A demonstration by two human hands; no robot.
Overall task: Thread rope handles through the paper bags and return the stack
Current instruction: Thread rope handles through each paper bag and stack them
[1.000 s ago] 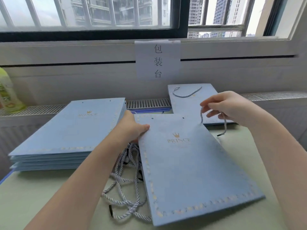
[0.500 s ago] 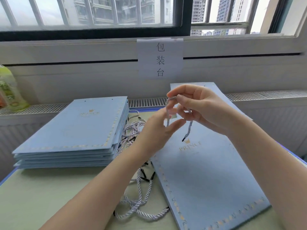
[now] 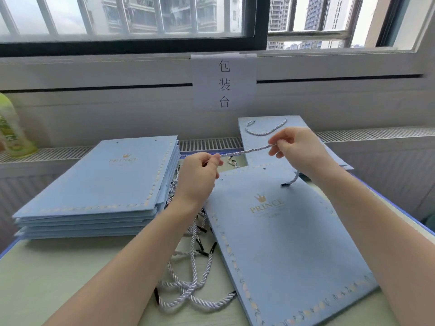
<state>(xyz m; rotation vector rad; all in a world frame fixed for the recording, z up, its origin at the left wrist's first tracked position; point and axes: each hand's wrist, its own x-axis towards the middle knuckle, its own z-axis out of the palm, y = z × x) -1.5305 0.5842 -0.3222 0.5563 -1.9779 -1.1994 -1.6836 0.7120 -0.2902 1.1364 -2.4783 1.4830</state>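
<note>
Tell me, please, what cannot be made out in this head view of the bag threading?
- The rope ends held inside the left hand and right hand: hidden by curled fingers.
- The bottle label: blurred, cut off by the left edge.
- The finished bag lower part: hidden by the right hand.
- How many bags the stack holds: edges too fine to count.

Bright, even daylight comes in through the window (image 3: 131,17), where the sky is blown out white. Shadows on the table (image 3: 58,274) are soft and faint. Wide-angle distortion bends the frame edges. The bottle (image 3: 11,128) at far left is blurred.
</note>
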